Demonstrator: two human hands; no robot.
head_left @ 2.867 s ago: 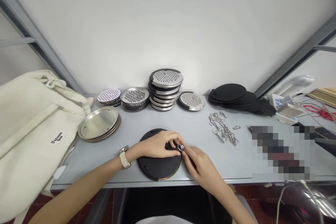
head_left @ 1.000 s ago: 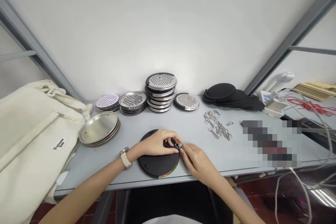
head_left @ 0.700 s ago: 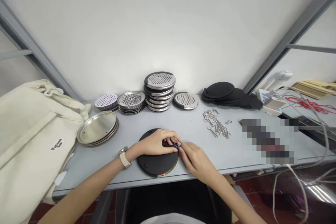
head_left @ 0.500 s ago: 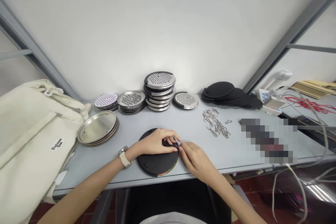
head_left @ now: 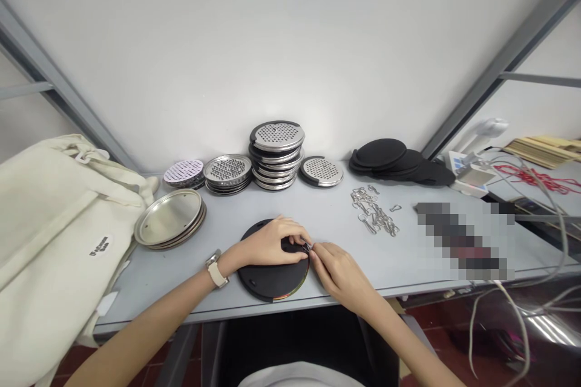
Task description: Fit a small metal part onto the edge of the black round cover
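A round black disc [head_left: 276,281], with a thin coloured band along its lower right rim, lies on the table in front of me. My left hand [head_left: 276,242] rests across it, thumb and fingers closed at its right edge. At that same edge my right hand [head_left: 333,266] is closed in a pinch on a small metal clip [head_left: 307,248], mostly hidden by the fingertips. The two hands' fingertips nearly meet there. Several loose metal clips [head_left: 374,211] lie in a heap to the right of my hands.
Along the wall stand a tall stack of round graters [head_left: 276,157], a single grater [head_left: 322,170], and shorter stacks of grater plates [head_left: 227,172]. Plain metal discs [head_left: 169,217] sit at left beside a cream bag [head_left: 59,242]. Black round covers [head_left: 381,154] are piled at back right.
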